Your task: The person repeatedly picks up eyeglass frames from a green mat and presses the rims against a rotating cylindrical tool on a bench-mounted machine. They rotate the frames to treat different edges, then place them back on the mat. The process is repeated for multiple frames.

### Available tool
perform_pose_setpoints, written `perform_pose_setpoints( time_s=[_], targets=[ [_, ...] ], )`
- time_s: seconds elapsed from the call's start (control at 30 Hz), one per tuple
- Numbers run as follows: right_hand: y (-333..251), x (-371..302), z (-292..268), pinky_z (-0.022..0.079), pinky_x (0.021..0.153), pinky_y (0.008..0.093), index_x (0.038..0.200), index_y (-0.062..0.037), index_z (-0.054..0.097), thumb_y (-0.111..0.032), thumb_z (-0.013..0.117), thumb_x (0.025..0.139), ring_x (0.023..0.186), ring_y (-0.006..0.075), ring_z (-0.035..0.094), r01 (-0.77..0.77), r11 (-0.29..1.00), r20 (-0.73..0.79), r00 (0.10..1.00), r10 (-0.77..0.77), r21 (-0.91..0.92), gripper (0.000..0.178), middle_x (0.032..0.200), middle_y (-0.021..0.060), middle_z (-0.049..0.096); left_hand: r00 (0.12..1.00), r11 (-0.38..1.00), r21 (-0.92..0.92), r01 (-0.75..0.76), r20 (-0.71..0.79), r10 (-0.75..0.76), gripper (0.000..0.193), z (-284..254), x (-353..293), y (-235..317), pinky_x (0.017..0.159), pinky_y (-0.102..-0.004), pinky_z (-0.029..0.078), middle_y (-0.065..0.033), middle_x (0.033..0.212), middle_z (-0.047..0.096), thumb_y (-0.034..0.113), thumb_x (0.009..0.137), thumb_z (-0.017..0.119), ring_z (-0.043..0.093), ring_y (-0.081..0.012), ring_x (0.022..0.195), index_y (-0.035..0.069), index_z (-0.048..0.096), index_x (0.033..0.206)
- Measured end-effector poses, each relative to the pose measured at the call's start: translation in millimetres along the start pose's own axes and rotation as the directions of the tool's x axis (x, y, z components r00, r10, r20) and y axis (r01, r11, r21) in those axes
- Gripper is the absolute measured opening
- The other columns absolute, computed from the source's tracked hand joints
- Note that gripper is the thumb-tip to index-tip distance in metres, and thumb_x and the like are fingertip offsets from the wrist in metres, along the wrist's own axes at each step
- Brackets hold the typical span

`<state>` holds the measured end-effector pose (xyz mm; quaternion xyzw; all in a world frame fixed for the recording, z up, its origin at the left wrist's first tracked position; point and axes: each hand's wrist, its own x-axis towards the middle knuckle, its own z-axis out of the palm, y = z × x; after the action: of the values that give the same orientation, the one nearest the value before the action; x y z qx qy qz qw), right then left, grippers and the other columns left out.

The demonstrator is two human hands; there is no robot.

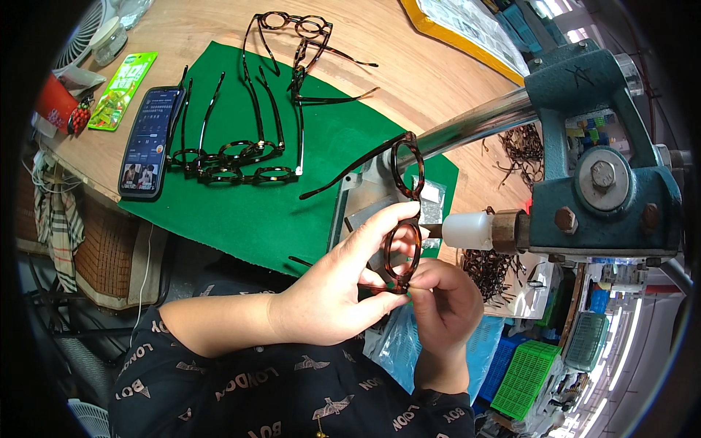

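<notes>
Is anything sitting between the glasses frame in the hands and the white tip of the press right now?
Nothing visible does. Both the left hand and the right hand grip the tortoiseshell glasses frame directly, and the white press tip sits just right of the frame with only a bare gap between them.

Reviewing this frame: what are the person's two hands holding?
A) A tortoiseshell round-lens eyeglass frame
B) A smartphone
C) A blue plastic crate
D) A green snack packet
A: the left hand and right hand both grip the tortoiseshell eyeglass frame next to the white tip of the teal machine, while the smartphone lies untouched at the edge of the green mat.
</notes>
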<state>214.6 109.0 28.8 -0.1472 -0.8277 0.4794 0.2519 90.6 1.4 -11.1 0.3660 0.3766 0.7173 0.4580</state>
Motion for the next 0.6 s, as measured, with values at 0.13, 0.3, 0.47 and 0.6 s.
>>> perform_pose_setpoints(
  time_s=[0.13, 0.3, 0.47, 0.6],
  targets=[
    [-0.7, 2.7, -1.2, 0.051, 0.071, 0.0328, 0.081, 0.0007, 0.059, 0.005, 0.065, 0.074, 0.074, 0.0250, 0.065, 0.075, 0.994, 0.019, 0.997, -0.074, -0.075, 0.009, 0.078, 0.0137, 0.064, 1.000, 1.000, -0.006, -0.011, 0.006, 0.011, 0.085, -0.2, 0.1, 0.0, 0.084, -0.0301, 0.049, -0.0134, 0.133, 0.037, -0.014, 0.074, 0.058, 0.042, -0.0209, 0.119, 0.008, 0.012, 0.143],
    [-8.4, 11.0, -5.3, 0.052, 0.069, 0.0344, 0.080, -0.0005, 0.059, 0.002, 0.066, 0.074, 0.074, 0.0272, 0.065, 0.158, 0.959, 0.119, 0.984, -0.133, -0.235, 0.010, 0.076, 0.0126, 0.063, 1.000, 1.000, 0.022, 0.006, -0.001, -0.006, 0.085, -0.9, 0.5, 1.4, 0.083, -0.0292, 0.050, -0.0130, 0.133, 0.037, -0.012, 0.074, 0.059, 0.043, -0.0205, 0.118, 0.007, 0.012, 0.143],
    [-12.5, 15.9, -6.7, 0.052, 0.068, 0.0354, 0.080, -0.0010, 0.058, 0.002, 0.066, 0.074, 0.074, 0.0285, 0.064, 0.220, 0.923, 0.186, 0.968, -0.167, -0.316, 0.010, 0.075, 0.0117, 0.061, 1.000, 0.999, 0.041, 0.005, -0.012, -0.004, 0.085, -0.8, 0.8, 1.3, 0.081, -0.0280, 0.050, -0.0128, 0.132, 0.037, -0.012, 0.074, 0.059, 0.043, -0.0200, 0.117, 0.007, 0.013, 0.143],
    [-15.8, 18.3, -7.2, 0.052, 0.068, 0.0364, 0.081, -0.0006, 0.057, 0.002, 0.065, 0.074, 0.075, 0.0295, 0.063, 0.259, 0.898, 0.233, 0.955, -0.184, -0.355, 0.011, 0.076, 0.0116, 0.059, 1.000, 0.999, 0.034, 0.005, -0.012, -0.004, 0.084, -1.5, 0.8, -0.3, 0.081, -0.0276, 0.049, -0.0129, 0.132, 0.038, -0.012, 0.074, 0.058, 0.043, -0.0196, 0.117, 0.007, 0.013, 0.143]
  ],
)
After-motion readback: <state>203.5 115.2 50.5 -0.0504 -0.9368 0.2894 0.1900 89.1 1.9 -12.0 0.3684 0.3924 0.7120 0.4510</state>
